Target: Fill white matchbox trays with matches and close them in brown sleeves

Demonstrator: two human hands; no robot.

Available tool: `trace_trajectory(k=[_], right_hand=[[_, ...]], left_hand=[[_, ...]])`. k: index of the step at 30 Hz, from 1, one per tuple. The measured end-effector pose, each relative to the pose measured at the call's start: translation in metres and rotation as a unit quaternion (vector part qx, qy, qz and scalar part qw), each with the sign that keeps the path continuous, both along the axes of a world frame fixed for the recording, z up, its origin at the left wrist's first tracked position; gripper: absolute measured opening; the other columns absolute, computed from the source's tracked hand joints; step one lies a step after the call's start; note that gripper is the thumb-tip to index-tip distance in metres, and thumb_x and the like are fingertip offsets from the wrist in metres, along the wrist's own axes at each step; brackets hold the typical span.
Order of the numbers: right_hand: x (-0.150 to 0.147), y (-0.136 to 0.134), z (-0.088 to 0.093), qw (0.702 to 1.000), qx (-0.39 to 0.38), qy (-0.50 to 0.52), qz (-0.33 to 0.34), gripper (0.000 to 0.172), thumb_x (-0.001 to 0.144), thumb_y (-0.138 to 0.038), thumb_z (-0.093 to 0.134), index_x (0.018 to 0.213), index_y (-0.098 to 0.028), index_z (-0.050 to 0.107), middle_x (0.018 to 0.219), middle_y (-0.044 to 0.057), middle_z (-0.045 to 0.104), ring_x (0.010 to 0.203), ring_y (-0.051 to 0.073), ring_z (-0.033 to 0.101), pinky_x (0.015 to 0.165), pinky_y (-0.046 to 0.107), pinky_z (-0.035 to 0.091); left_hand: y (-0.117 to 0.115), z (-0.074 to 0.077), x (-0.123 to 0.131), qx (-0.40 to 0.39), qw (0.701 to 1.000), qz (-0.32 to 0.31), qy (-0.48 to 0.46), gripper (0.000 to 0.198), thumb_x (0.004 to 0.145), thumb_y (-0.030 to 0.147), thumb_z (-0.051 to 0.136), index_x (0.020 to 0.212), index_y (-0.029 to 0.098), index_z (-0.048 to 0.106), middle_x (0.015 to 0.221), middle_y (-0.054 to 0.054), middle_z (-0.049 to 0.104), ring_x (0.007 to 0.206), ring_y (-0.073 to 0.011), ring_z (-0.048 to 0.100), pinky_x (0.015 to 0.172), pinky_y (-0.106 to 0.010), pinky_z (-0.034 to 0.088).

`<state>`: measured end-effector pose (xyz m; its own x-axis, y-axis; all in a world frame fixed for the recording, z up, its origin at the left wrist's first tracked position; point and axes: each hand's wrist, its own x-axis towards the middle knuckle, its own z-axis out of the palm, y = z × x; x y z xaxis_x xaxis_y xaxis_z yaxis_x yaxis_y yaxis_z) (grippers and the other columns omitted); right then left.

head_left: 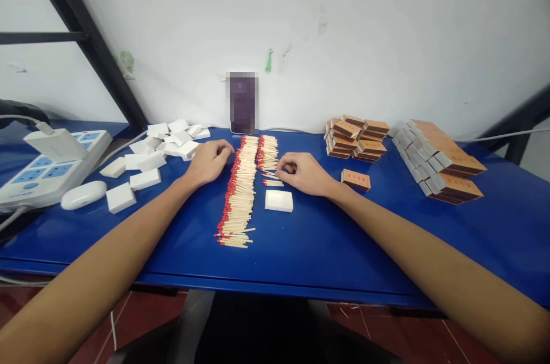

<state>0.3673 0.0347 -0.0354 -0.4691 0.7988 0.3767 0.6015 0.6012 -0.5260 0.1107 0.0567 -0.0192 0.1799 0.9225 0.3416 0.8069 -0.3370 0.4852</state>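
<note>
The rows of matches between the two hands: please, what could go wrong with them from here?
The left hand is close beside the long row of matches, so a sideways bump might disorder it.

The right hand is at the short row of matches; its fingers could scatter the few sticks at the near end.

Its forearm is near the single orange matchbox, which it may push aside.

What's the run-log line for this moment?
Left hand: beside long matchstick row | right hand: beside short matchstick row | lone white matchbox tray: on blue table | orange matchboxes: mostly stacked
</note>
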Motion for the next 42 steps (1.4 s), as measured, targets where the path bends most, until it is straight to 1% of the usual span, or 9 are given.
trace_trajectory(k=[8, 16, 21, 29, 42], right_hand=[[0.0007, -0.0010, 0.0001, 1.000, -0.004, 0.008, 0.018, 0.009, 0.074, -0.017, 0.055, 0.070, -0.016, 0.063, 0.059, -0.004, 0.044, 0.055, 0.009, 0.038, 0.058, 0.026, 0.030], [0.0012, 0.0011, 0.0003, 0.999, -0.031, 0.025, 0.002, 0.010, 0.074, -0.018, 0.052, 0.069, -0.016, 0.062, 0.056, -0.005, 0.042, 0.053, 0.009, 0.036, 0.056, 0.026, 0.028], [0.0003, 0.0002, 0.0005, 1.000, -0.025, 0.006, 0.006, 0.007, 0.071, -0.018, 0.056, 0.069, -0.016, 0.062, 0.057, -0.006, 0.041, 0.053, 0.009, 0.037, 0.056, 0.025, 0.029], [0.0003, 0.0006, -0.0001, 1.000, -0.023, 0.006, -0.003, 0.007, 0.073, -0.019, 0.057, 0.070, -0.016, 0.063, 0.055, -0.006, 0.041, 0.052, 0.008, 0.036, 0.055, 0.025, 0.029], [-0.0002, 0.0019, -0.0036, 1.000, 0.002, -0.005, 0.009, 0.008, 0.077, -0.020, 0.059, 0.075, -0.015, 0.065, 0.056, -0.006, 0.041, 0.051, 0.008, 0.037, 0.055, 0.024, 0.030]], left_hand=[[-0.0002, 0.0006, -0.0003, -0.001, 1.000, -0.006, 0.004, 0.037, 0.082, 0.033, 0.038, 0.088, 0.017, 0.071, 0.065, -0.002, 0.064, 0.060, -0.0174, 0.056, 0.063, -0.028, 0.040], [0.0011, -0.0007, -0.0009, -0.001, 1.000, -0.008, 0.007, 0.036, 0.082, 0.033, 0.038, 0.088, 0.016, 0.070, 0.065, -0.002, 0.064, 0.059, -0.0171, 0.056, 0.063, -0.028, 0.039], [0.0006, -0.0005, -0.0008, -0.002, 1.000, -0.007, 0.009, 0.036, 0.083, 0.033, 0.039, 0.089, 0.016, 0.070, 0.064, -0.002, 0.064, 0.060, -0.0174, 0.056, 0.064, -0.028, 0.040], [-0.0002, 0.0001, -0.0001, -0.004, 1.000, -0.008, 0.003, 0.036, 0.082, 0.033, 0.039, 0.089, 0.016, 0.070, 0.066, -0.002, 0.066, 0.064, -0.0185, 0.060, 0.064, -0.028, 0.041], [0.0008, -0.0012, -0.0007, 0.000, 1.000, -0.010, 0.007, 0.036, 0.083, 0.033, 0.038, 0.088, 0.017, 0.071, 0.069, -0.002, 0.066, 0.063, -0.0177, 0.057, 0.064, -0.028, 0.039]])
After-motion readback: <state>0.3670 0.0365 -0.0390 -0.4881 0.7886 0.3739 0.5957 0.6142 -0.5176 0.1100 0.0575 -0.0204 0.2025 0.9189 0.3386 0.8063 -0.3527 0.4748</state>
